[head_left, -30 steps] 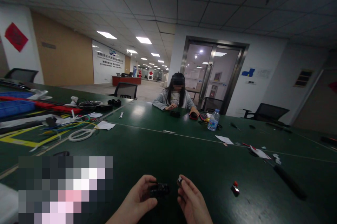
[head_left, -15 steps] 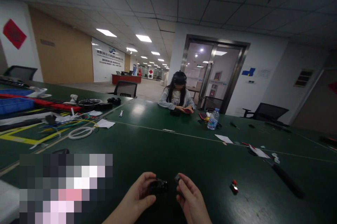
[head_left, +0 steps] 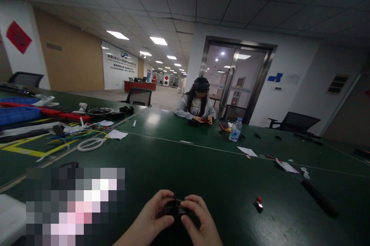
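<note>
Low in the middle of the view, my left hand (head_left: 154, 215) is closed around a small glossy black object (head_left: 172, 206), whose kind I cannot make out. My right hand (head_left: 200, 217) pinches a small dark blocky piece (head_left: 182, 210) between thumb and fingers. That piece sits against the right end of the black object; whether it is inside or only touching is hidden by the fingers. Both hands are just above the green table (head_left: 138, 176). Off to the right lies a small red and silver item (head_left: 259, 204).
A black-handled tool (head_left: 318, 198) lies at the right. Further back are a water bottle (head_left: 235, 130) and a paper sheet (head_left: 247, 151). Blue trays (head_left: 20, 114), a coiled white cable (head_left: 91, 144) and wires crowd the left. Across the table sits another person (head_left: 196, 103). A patch at lower left is pixelated.
My right hand has moved left, bringing the small dark piece up to the black object. Earlier a gap separated them. My left hand has barely moved.
</note>
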`<state>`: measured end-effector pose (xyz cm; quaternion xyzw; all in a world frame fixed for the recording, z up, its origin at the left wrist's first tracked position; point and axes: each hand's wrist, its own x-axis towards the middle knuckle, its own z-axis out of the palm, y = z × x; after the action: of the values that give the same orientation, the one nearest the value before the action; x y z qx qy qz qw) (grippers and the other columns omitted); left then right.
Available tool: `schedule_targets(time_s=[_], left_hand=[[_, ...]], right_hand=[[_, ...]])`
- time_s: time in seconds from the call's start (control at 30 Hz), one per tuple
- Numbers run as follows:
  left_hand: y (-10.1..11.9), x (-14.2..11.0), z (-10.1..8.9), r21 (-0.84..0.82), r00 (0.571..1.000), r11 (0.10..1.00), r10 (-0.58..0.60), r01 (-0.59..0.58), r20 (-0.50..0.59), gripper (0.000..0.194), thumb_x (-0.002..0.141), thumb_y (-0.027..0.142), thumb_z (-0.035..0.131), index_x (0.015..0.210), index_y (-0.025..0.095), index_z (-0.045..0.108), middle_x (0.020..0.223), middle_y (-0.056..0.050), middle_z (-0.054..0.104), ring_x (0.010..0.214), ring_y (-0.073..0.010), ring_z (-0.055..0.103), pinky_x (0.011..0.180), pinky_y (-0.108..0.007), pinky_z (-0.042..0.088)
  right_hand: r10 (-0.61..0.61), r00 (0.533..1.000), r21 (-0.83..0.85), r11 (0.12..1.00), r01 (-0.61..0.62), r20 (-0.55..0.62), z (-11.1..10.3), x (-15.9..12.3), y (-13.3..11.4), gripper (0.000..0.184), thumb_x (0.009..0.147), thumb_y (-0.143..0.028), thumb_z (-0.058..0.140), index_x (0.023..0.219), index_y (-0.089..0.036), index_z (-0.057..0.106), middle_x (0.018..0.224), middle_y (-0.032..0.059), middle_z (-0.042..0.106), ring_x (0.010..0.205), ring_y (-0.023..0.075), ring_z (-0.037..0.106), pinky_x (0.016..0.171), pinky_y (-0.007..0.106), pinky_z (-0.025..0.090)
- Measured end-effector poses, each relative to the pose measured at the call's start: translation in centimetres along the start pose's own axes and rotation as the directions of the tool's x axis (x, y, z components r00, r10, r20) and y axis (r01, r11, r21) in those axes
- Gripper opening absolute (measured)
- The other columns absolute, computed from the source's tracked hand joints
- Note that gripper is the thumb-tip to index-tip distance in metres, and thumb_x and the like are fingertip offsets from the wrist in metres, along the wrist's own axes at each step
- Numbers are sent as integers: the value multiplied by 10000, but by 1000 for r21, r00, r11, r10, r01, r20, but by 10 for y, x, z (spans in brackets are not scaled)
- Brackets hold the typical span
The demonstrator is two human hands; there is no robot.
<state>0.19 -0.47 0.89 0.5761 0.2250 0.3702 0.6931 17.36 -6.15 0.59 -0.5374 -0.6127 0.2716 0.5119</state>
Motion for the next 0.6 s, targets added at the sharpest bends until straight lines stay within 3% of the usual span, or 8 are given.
schedule_targets(time_s=[0.17,0.4,0.6], left_hand=[[2,1,4,-9,1000,1000,-1,1,-16,400,644,236,734,976,238,510,906,-9,664,895,-217,586,767,-344,376],[3,0,8,-30,1000,1000,1,-1,-18,380,653,209,725,967,223,510,897,-5,660,845,-182,578,725,-308,370],[-3,1,5,-93,999,995,29,-27,25,392,664,204,725,982,221,495,915,-14,655,832,-179,588,700,-304,366]], right_hand=[[-20,989,-109,993,37,147,-9,2,3,240,763,-220,579,985,-282,643,1108,67,561,1066,247,514,915,358,406],[-136,973,-204,964,173,185,-9,5,11,232,778,-226,569,996,-278,627,1100,80,569,1059,246,532,898,368,440],[-101,977,-216,966,141,188,-10,5,8,254,760,-225,587,1004,-281,631,1137,83,566,1083,259,526,906,384,440]])
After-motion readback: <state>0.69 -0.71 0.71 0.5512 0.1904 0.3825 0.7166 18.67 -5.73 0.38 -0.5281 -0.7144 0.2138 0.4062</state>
